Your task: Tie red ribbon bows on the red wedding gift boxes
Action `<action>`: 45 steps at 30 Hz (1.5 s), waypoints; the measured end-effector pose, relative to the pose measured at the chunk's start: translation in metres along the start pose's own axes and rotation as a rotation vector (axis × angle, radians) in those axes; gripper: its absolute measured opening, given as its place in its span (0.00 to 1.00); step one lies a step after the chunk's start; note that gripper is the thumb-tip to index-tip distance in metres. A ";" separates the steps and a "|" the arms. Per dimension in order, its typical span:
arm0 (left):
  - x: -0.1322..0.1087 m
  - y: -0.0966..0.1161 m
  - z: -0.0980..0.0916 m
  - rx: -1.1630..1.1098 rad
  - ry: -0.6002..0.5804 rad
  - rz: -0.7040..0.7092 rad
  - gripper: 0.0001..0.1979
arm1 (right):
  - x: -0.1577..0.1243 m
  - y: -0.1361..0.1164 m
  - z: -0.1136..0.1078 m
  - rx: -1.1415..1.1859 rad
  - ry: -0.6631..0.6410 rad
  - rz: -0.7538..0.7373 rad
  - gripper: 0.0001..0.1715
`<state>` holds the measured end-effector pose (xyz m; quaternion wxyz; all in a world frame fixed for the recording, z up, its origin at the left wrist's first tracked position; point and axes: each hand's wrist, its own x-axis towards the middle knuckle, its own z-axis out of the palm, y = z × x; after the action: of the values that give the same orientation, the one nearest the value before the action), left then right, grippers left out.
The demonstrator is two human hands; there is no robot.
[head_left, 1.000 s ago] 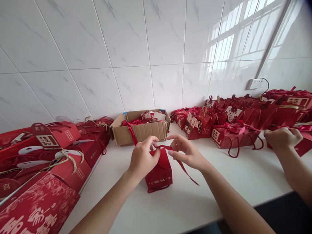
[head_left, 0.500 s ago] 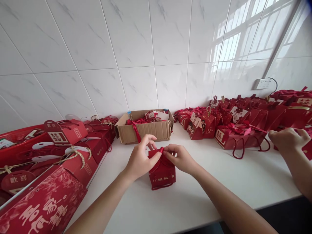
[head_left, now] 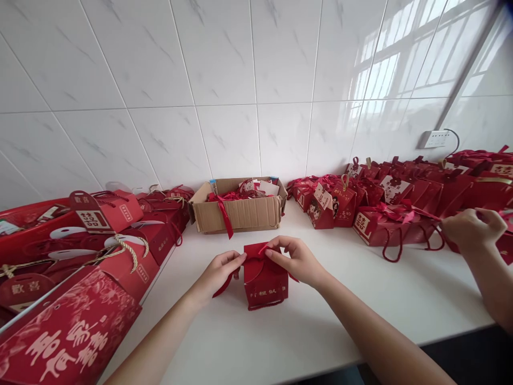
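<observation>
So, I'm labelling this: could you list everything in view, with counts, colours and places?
Tiled wall: one, white, background
Table: one, white, below
Small box: one, red, mid-table
Ribbon: at least one, red, small box's top
Cardboard box: one, brown, behind small box
Paper pieces: several, white, inside it
Hanging ribbon: one, red, over its front
Gift boxes: many, red, both sides
Lettered package: one, red, front left
Tub: one, red, far left
Power strip: one, white, right wall
Cord: one, dark, beside it
Another person's hand: one, far right
Left hand: one, beside small box
Right hand: one, at ribbon
</observation>
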<state>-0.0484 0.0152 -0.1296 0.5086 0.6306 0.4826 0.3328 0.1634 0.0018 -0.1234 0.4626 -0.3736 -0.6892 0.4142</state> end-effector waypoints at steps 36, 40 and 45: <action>0.009 0.037 0.007 0.434 0.081 0.357 0.16 | 0.003 0.007 0.018 -0.067 0.059 -0.055 0.21; 0.006 0.026 0.013 0.313 0.131 0.345 0.12 | 0.002 0.006 0.018 -0.052 0.078 -0.084 0.17; 0.006 0.023 0.018 0.225 0.159 0.316 0.11 | 0.002 0.006 0.024 0.013 0.163 -0.096 0.07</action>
<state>-0.0235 0.0150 -0.1128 0.3368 0.7230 0.4504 0.4013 0.1408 0.0009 -0.1341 0.5388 -0.3697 -0.6636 0.3642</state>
